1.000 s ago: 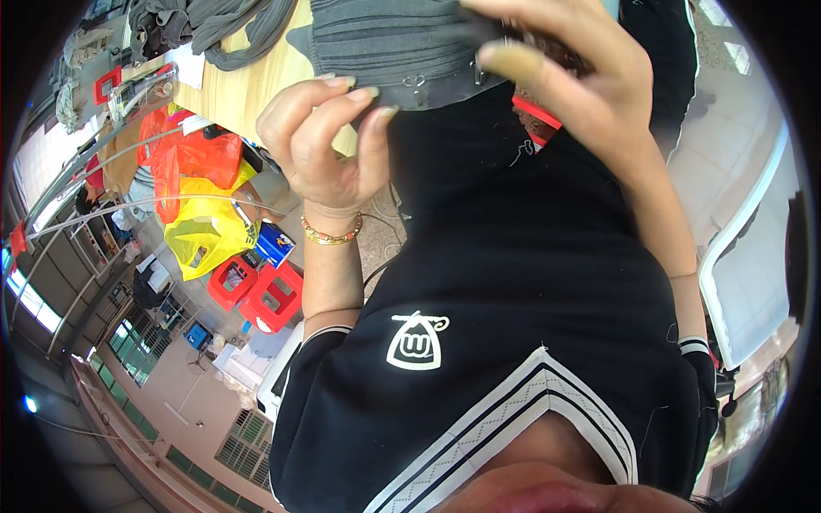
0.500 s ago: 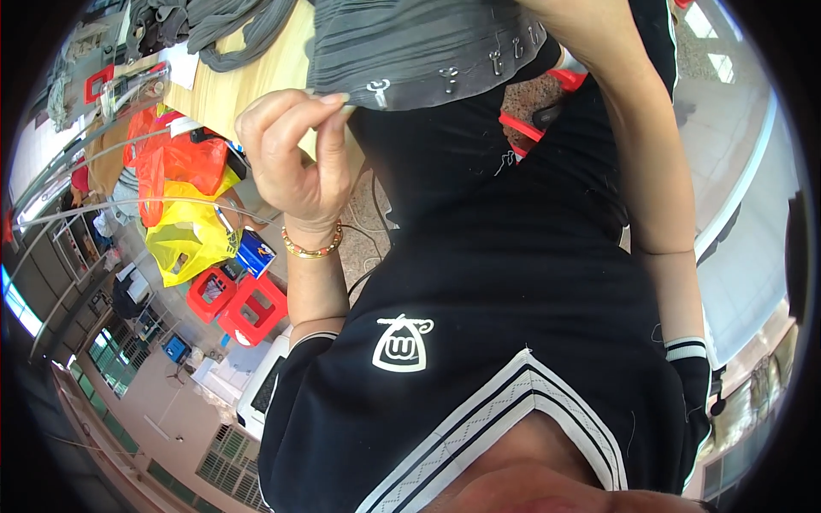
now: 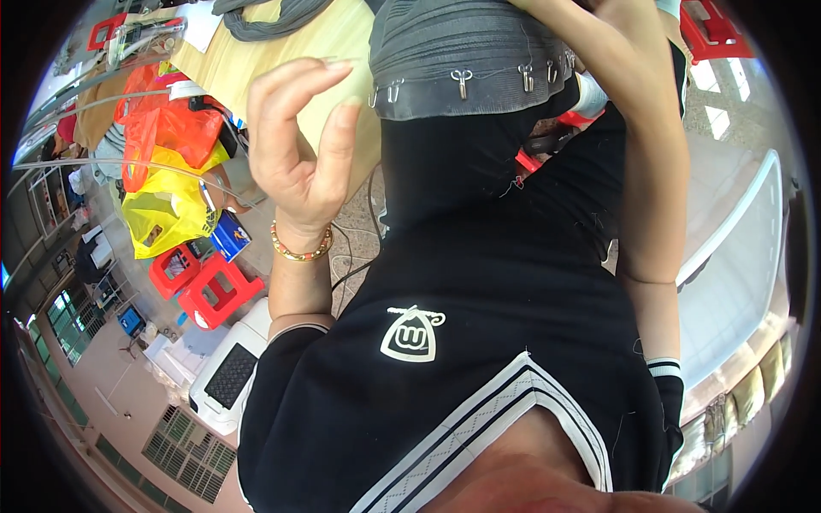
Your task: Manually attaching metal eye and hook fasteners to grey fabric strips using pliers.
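A dark grey pleated fabric piece [image 3: 462,47] spreads over my lap at the top of the view. Along its sheer lower edge sit several metal hooks [image 3: 462,83], spaced apart. To the left of the fabric, my left hand [image 3: 299,158] is raised, its thumb and forefinger parted with nothing between them. At the upper right, my right hand [image 3: 611,30] reaches to the far side of the fabric; its fingers run out of the picture, so their grip is hidden.
Behind my left hand is a light wooden tabletop [image 3: 248,73] with a grey garment [image 3: 269,21] on it. Orange bags [image 3: 175,111], a yellow bag [image 3: 167,205] and red stools [image 3: 221,291] stand at the left. A pale curved panel [image 3: 735,274] is at the right.
My left hand has let go of the fabric's edge, and its thumb and forefinger have spread apart. The fabric now lies farther right in view, its left corner free.
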Demonstrator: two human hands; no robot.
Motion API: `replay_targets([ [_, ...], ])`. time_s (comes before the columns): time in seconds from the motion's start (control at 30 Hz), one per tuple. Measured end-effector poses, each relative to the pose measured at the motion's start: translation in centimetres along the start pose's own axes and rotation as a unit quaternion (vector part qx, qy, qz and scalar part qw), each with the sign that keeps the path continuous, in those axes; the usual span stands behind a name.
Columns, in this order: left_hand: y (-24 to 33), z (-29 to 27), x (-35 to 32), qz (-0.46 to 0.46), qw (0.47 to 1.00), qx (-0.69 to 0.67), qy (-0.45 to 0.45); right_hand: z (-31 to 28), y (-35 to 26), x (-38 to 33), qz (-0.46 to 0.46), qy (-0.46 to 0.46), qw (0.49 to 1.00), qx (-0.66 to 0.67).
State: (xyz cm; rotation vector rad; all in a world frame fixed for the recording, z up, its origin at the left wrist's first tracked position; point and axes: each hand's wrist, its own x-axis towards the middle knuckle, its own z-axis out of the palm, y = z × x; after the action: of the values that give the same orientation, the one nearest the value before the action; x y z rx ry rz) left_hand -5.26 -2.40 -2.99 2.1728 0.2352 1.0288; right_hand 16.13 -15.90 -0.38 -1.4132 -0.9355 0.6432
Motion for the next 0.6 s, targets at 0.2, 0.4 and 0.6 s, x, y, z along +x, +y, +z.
replay_targets([
  [0.2, 0.7, 2.4, 0.7, 0.039, 0.993, 0.096, -0.059, -0.4, -0.1, -4.0, -0.022, 0.083, 0.995, -0.046],
  [0.4, 0.1, 3.7, -0.2, 0.129, 0.981, 0.143, -0.001, -0.9, 0.2, -5.7, -0.124, 0.026, 0.961, -0.244],
  [0.6, 0.4, 3.4, -0.1, 0.096, 0.984, 0.15, -0.019, -0.3, -0.1, -5.8, -0.171, -0.027, 0.949, -0.265],
])
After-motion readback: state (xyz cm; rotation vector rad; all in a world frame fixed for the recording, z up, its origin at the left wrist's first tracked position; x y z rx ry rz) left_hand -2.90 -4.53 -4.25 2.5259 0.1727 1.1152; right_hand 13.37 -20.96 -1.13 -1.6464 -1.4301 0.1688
